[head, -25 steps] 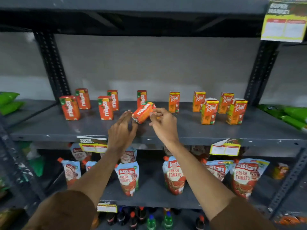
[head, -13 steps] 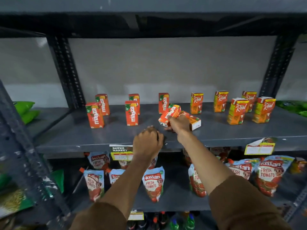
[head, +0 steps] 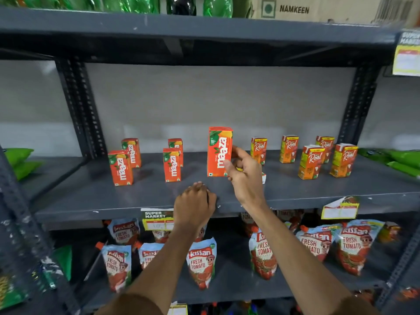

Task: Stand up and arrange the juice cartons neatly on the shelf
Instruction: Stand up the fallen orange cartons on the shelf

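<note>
Since half a second ago Maaza carton [head: 219, 151] is upright, long axis vertical, right hand [head: 246, 176] pinching its right edge; left hand [head: 194, 204] fisted, empty, on shelf [head: 136, 201]; toppled carton [head: 263, 177] lies behind right hand.

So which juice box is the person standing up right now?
Look at the grey middle shelf, above the ketchup pouches. Near its centre, the right hand touches an upright orange Maaza carton. It looks bigger and nearer than the other Maaza cartons on its left.

Matt grey metal shelf [head: 95, 196], printed paperboard juice cartons [head: 219, 152], glossy plastic pouches [head: 201, 261].
</note>
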Motion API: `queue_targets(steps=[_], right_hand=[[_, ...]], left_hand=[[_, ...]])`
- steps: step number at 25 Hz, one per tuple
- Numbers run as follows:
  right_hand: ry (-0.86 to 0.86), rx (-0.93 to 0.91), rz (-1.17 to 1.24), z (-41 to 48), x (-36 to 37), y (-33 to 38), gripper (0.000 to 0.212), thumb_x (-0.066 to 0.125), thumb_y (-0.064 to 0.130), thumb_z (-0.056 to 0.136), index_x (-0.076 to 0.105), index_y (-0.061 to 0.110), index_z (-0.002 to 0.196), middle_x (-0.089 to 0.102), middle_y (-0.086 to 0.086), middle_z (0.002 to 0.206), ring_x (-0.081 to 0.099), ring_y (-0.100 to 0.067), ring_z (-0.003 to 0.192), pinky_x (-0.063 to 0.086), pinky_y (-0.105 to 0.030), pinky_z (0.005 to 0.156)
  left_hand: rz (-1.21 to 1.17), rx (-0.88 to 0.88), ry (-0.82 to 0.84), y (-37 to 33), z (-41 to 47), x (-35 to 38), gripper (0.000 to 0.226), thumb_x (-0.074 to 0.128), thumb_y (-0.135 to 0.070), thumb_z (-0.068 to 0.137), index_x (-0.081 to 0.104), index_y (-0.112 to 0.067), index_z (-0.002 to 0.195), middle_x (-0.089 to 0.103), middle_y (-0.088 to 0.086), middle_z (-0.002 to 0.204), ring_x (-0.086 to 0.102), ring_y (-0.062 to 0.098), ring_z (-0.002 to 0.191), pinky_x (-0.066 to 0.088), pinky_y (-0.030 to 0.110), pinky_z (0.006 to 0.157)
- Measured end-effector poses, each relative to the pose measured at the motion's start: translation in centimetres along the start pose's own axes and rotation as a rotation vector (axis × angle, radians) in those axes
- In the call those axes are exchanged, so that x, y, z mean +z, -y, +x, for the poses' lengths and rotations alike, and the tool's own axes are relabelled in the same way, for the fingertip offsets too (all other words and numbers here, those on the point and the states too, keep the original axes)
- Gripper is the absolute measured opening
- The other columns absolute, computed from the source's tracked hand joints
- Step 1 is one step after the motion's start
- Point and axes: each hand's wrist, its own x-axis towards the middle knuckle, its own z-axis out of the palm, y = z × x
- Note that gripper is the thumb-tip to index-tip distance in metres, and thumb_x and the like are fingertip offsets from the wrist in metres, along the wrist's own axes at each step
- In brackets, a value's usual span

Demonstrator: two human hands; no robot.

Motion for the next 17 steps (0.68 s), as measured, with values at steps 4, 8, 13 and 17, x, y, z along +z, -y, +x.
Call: queue_targets(steps=[4, 8, 13, 17], right_hand=[[0.02, -0.05, 0.009, -0.2, -0.1, 0.2, 0.042, 0.061, 0.028, 0.092, 0.059, 0.012, 0.132, 0.072, -0.002, 0.115, 0.071, -0.013, 0.1, 0.06, -0.026, 0.08], [0.02, 0.005, -0.021, 0.5, 0.1, -1.2, 0.035, 0.063, 0.02, 0.095, 0.059, 0.015, 0.129, 0.073, 0.005, 0.103, 0.071, -0.008, 0.089, 0.057, -0.021, 0.072], [0.073, 0.2, -0.165, 2.9, 1.1, -5.0, 0.035, 0.059, 0.025, 0.097, 0.055, 0.015, 0.13, 0.07, -0.003, 0.116, 0.068, -0.018, 0.093, 0.056, -0.03, 0.069], [0.063, 0.336, -0.162, 4.9, 2.1, -6.6, 0.031, 0.057, 0.021, 0.098, 0.055, 0.014, 0.128, 0.068, -0.007, 0.121, 0.065, -0.018, 0.093, 0.05, -0.022, 0.062]], left_hand=[[0.02, -0.013, -0.01, -0.1, -0.1, 0.1, 0.043, 0.035, -0.04, 0.095, 0.065, -0.014, 0.11, 0.071, 0.002, 0.109, 0.07, 0.017, 0.087, 0.053, 0.027, 0.066], [0.02, -0.021, -0.018, -0.1, -0.1, 0.0, 0.044, 0.032, -0.039, 0.094, 0.067, -0.015, 0.107, 0.071, 0.002, 0.11, 0.069, 0.018, 0.089, 0.052, 0.028, 0.065], [0.001, -0.017, -0.025, -0.2, 0.0, 0.0, 0.041, 0.04, -0.042, 0.093, 0.069, -0.015, 0.105, 0.071, 0.002, 0.111, 0.069, 0.018, 0.094, 0.053, 0.03, 0.071], [-0.008, -0.006, -0.022, -0.1, 0.0, 0.2, 0.041, 0.039, -0.042, 0.092, 0.067, -0.015, 0.104, 0.071, 0.001, 0.107, 0.069, 0.018, 0.089, 0.052, 0.029, 0.069]])
